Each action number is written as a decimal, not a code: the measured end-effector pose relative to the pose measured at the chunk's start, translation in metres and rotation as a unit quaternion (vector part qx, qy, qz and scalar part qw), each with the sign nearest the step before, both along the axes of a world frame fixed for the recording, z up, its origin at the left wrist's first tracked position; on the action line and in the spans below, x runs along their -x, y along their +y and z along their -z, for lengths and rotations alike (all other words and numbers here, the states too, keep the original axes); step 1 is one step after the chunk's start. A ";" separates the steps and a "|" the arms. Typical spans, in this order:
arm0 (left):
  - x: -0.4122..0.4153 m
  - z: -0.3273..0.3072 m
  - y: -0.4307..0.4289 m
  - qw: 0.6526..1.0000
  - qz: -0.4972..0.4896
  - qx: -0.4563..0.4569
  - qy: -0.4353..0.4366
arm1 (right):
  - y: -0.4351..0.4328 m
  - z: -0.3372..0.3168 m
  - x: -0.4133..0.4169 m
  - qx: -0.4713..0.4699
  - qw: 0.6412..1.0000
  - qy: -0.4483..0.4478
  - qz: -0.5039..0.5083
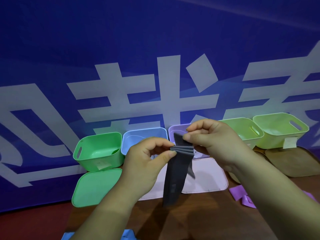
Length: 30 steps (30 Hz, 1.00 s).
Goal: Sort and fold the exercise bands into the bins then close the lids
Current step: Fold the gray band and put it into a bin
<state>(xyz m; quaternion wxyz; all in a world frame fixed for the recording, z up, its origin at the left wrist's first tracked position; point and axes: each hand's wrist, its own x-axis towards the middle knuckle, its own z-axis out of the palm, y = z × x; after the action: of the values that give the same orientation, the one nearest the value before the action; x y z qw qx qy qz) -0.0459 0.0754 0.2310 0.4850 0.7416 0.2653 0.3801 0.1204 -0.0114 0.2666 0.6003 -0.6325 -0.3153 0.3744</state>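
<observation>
A dark grey exercise band [174, 177] hangs in front of me, its upper part gathered into several folds. My left hand [147, 163] pinches the left side of the folds between thumb and forefinger. My right hand [209, 137] pinches the band's top end just above them. Behind stand open bins in a row: green [98, 151], blue [143, 135], purple [178, 129] mostly hidden by my hands, and two yellow-green ones [242, 130] [280, 130]. A purple band [240, 196] lies on the table to the right.
Lids lie in front of the bins: a green lid [95, 186], a pale pink lid [206, 175] and brown lids [287, 161] at right. A blue thing [128, 235] shows at the bottom edge. A blue banner wall rises right behind the bins.
</observation>
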 end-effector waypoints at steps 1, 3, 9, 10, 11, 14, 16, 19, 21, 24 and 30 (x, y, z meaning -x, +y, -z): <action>-0.001 -0.001 0.000 1.000 0.001 -0.002 -0.009 | -0.001 -0.001 0.001 -0.001 1.000 0.011 -0.014; -0.002 -0.002 0.000 1.000 0.000 0.002 -0.024 | -0.004 -0.003 0.002 -0.005 0.999 0.039 -0.031; -0.003 -0.008 -0.008 0.999 -0.004 0.029 -0.037 | -0.010 -0.006 0.001 -0.012 0.996 0.066 -0.051; -0.004 -0.009 -0.008 0.999 -0.007 0.026 -0.036 | -0.011 -0.006 0.002 -0.013 0.996 0.066 -0.053; -0.004 -0.009 -0.009 0.999 -0.010 0.026 -0.039 | -0.012 -0.007 0.002 -0.013 0.996 0.064 -0.054; -0.004 -0.009 -0.009 0.999 -0.018 0.014 -0.039 | -0.013 -0.009 0.002 -0.012 0.997 0.056 -0.053; -0.004 -0.009 -0.009 0.999 -0.024 0.002 -0.035 | -0.014 -0.010 0.003 -0.015 0.997 0.054 -0.051; -0.004 -0.011 -0.011 0.999 -0.024 0.009 -0.045 | -0.015 -0.011 0.004 -0.014 0.996 0.062 -0.058; -0.005 -0.012 -0.012 0.998 -0.027 0.015 -0.046 | -0.016 -0.011 0.004 -0.015 0.996 0.069 -0.060; -0.006 -0.014 -0.015 0.999 -0.028 0.023 -0.041 | -0.018 -0.012 0.003 -0.017 0.996 0.064 -0.063; -0.009 -0.013 -0.016 0.999 -0.029 0.000 -0.028 | -0.021 -0.014 0.000 -0.028 0.997 0.044 -0.062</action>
<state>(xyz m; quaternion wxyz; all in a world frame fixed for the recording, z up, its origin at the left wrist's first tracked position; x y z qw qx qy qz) -0.0374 0.0595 0.2440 0.4812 0.7227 0.2732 0.4142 0.1207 -0.0320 0.2806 0.6064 -0.5776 -0.3374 0.4299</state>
